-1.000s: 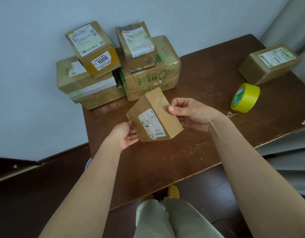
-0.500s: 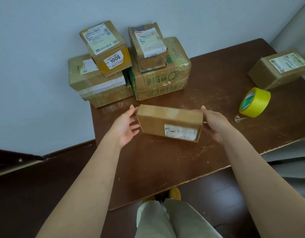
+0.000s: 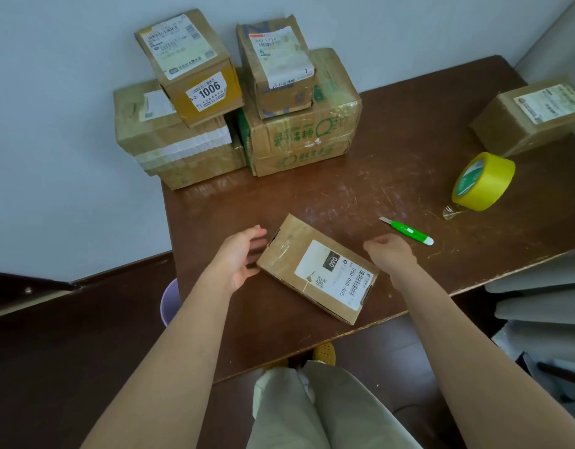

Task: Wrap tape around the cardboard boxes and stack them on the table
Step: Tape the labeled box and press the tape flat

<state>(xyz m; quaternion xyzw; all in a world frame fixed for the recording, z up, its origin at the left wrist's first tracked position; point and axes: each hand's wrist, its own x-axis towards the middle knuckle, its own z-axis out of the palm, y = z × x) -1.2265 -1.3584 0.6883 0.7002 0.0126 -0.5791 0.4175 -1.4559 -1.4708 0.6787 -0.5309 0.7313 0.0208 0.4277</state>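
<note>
Plain pale blue-grey wall (image 3: 69,124) behind and to the left, evenly and softly lit, without hard shadows. Dark brown wooden surface (image 3: 393,176) pushed up against it, scuffed and scratched pale ahead of the fingers, chipped along the near edge. Dark brown floor (image 3: 52,367) below, with a dark skirting board (image 3: 117,273) at the foot of the wall. Pale grey folds, perhaps a curtain (image 3: 539,296), off to the right past the surface's edge. Lilac rim of a round container (image 3: 167,301) just under the left edge.

Left hand (image 3: 239,259) open, palm turned inward, right hand (image 3: 391,256) loosely curled, both forearms stretched forward
</note>
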